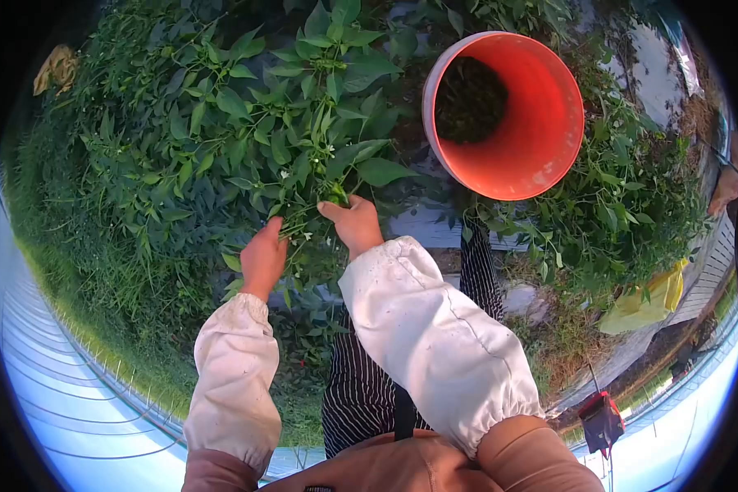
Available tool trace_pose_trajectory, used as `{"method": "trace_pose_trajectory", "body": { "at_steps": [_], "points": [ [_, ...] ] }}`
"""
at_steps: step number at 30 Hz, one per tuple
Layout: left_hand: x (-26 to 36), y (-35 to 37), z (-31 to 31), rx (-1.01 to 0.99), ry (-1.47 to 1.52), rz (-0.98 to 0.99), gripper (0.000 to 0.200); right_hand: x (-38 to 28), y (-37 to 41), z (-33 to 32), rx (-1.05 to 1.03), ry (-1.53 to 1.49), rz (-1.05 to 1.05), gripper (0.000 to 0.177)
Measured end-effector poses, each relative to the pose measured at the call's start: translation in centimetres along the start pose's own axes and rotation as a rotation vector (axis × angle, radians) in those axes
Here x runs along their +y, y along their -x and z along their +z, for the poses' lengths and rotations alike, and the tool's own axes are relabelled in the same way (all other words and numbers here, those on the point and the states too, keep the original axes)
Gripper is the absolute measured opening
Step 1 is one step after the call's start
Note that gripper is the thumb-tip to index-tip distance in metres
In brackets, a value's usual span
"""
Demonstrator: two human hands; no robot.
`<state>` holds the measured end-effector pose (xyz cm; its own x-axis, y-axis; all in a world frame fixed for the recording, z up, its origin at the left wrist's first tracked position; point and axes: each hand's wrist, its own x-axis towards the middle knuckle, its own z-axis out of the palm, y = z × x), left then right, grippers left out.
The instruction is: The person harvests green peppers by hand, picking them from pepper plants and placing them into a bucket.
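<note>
Leafy green pepper plants (230, 102) with small white flowers fill the space before me. My left hand (264, 258) is closed on a plant stem, its fingertips partly hidden among the leaves. Just to the right, my right hand (357, 225) curls its thumb and fingers around something bright green that looks like green peppers (337, 196); leaves hide part of it. A red-orange bucket (537, 115) stands tilted in view beyond my right hand, with a dark green mass (470, 100) at its bottom, too dark to make out piece by piece.
More plants (623, 193) grow right of the bucket. A yellow bag (649, 299) lies at the right, with a dark red bag (601, 420) lower down. Another person's hand (726, 190) shows at the right edge. Pale ground sheeting (426, 225) runs between plants.
</note>
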<state>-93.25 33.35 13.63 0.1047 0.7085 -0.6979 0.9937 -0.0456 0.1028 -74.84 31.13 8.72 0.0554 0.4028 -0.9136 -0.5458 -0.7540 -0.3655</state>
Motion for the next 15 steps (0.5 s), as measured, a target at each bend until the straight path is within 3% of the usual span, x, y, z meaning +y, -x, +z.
{"method": "trace_pose_trajectory", "body": {
  "at_steps": [5,7,9,10,11,15],
  "points": [
    [-0.2,0.3,0.3,-0.031,-0.015,-0.011,0.039,1.8,2.2,1.3,0.028,-0.342,0.08,0.037],
    [-0.1,0.0,0.9,-0.027,-0.025,-0.02,0.039,2.2,4.0,0.9,-0.138,-0.257,0.037,0.037],
    [-0.1,-0.3,1.5,0.078,-0.065,0.013,0.039,1.0,6.4,-1.5,-0.375,-0.066,0.209,0.037],
    [-0.2,-0.4,1.6,0.108,-0.046,0.017,0.04,1.0,7.0,-2.6,-0.444,-0.013,0.186,0.037],
    [-0.2,-0.4,1.4,0.101,-0.051,0.016,0.04,0.8,7.3,-4.2,-0.443,-0.02,0.192,0.037],
    [0.7,-0.6,0.6,0.126,-0.009,-0.048,0.044,-5.1,8.1,-13.4,-0.226,0.121,-0.119,0.036]
  ]
}}
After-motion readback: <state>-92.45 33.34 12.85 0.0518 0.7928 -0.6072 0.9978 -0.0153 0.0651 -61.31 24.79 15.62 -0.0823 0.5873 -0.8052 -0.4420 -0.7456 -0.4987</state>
